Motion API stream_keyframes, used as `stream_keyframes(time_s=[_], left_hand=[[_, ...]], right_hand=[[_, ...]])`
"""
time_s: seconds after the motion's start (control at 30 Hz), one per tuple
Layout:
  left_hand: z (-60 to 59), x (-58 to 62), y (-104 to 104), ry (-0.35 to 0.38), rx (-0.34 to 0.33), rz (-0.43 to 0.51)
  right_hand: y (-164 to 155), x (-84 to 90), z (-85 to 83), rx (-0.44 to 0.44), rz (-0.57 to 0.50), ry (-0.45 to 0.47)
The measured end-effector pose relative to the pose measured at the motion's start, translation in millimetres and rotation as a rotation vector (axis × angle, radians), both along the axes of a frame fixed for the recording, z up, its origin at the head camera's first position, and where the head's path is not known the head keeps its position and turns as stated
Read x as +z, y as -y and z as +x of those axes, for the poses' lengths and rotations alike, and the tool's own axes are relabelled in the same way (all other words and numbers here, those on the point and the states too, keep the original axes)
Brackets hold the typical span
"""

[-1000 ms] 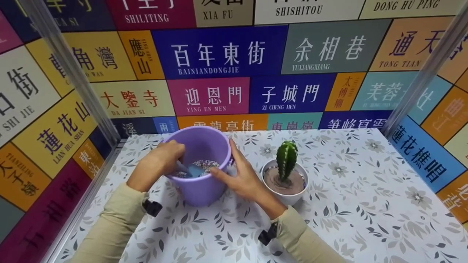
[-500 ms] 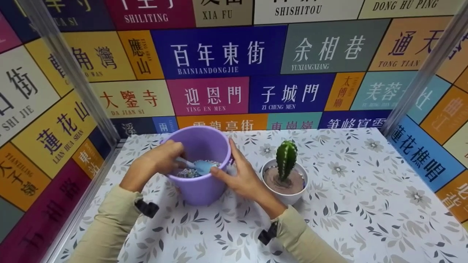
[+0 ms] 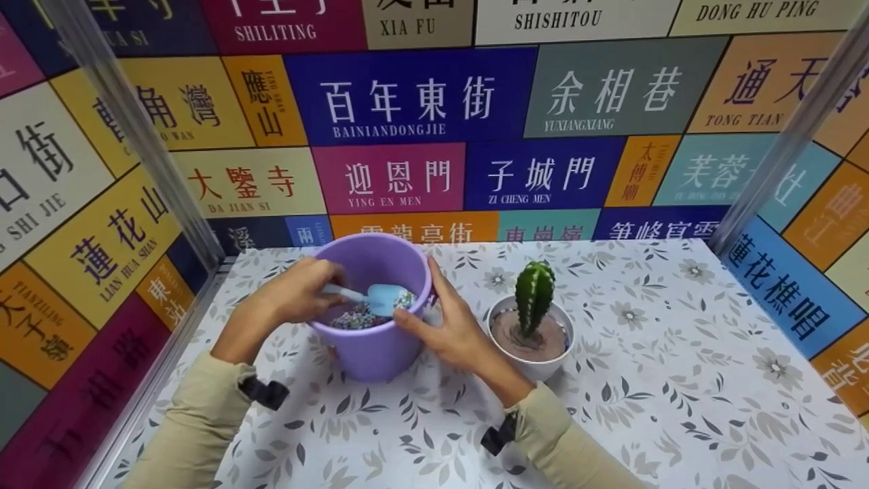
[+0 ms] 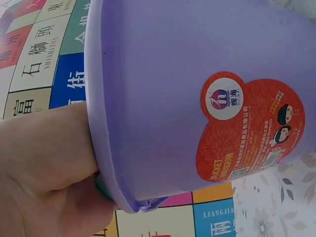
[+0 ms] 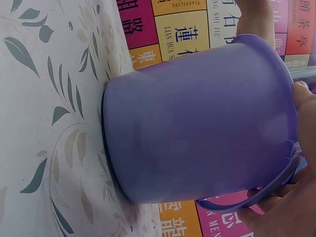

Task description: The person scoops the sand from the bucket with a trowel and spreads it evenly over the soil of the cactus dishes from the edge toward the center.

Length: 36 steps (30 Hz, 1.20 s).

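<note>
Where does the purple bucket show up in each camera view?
Head: purple bucket left of centre, between both hands.
Left wrist: fills the frame, red sticker at right.
Right wrist: lies sideways across the centre.
Shared landmark: the floral tablecloth, also in both wrist views.

Staged recording booth: sign-patterned walls point(image 3: 407, 102), metal posts point(image 3: 787, 129)

Table point(image 3: 679, 380) was covered in a white cloth with grey leaf-and-flower print. Behind the table, a back wall point(image 3: 421, 102) of coloured panels carried Chinese street names with pinyin, blue "BAINIANDONGJIE" near centre. Similar panel walls stood left point(image 3: 81, 224) and right point(image 3: 815, 258) of the table. Metal posts rose at the table's back left point(image 3: 136, 136) and back right point(image 3: 781, 149) corners. Light was even and bright.
</note>
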State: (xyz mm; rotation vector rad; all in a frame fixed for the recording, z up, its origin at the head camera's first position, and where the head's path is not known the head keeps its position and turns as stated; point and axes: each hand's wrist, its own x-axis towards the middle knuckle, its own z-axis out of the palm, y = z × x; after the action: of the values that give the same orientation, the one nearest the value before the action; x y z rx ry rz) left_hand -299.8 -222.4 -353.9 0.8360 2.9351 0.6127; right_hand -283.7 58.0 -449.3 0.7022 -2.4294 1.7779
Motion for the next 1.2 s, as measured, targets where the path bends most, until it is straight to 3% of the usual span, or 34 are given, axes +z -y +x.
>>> stream_keyframes(time_s=[0.3,0.53,0.7,0.8,0.93,1.03,1.2], left_hand=[[3.2,2.3,2.9,-0.090,0.038,-0.036],[4.6,8.4,-3.1,-0.158,0.153,-0.212],[5.4,7.0,-19.2,-0.224,0.243,-0.396],[7.0,5.4,-29.1,-0.276,0.259,-0.504],[9.5,3.9,-33.8,-0.324,0.232,-0.522],[9.0,3.9,-31.8,-0.293,0.190,-0.503],[-1.1,5.6,-28.8,-0.089,0.168,-0.476]], right_hand=[[-0.6,-0.1,0.8,0.009,-0.020,-0.010],[0.0,-0.6,0.3,0.011,-0.020,0.019],[0.1,0.4,0.2,0.006,-0.010,0.028],[0.0,0.7,0.1,0.005,-0.008,0.029],[0.2,0.7,0.1,0.007,-0.009,0.021],[0.4,0.2,0.3,0.008,-0.005,0.019],[0.5,-1.5,-0.2,0.016,-0.025,-0.007]])
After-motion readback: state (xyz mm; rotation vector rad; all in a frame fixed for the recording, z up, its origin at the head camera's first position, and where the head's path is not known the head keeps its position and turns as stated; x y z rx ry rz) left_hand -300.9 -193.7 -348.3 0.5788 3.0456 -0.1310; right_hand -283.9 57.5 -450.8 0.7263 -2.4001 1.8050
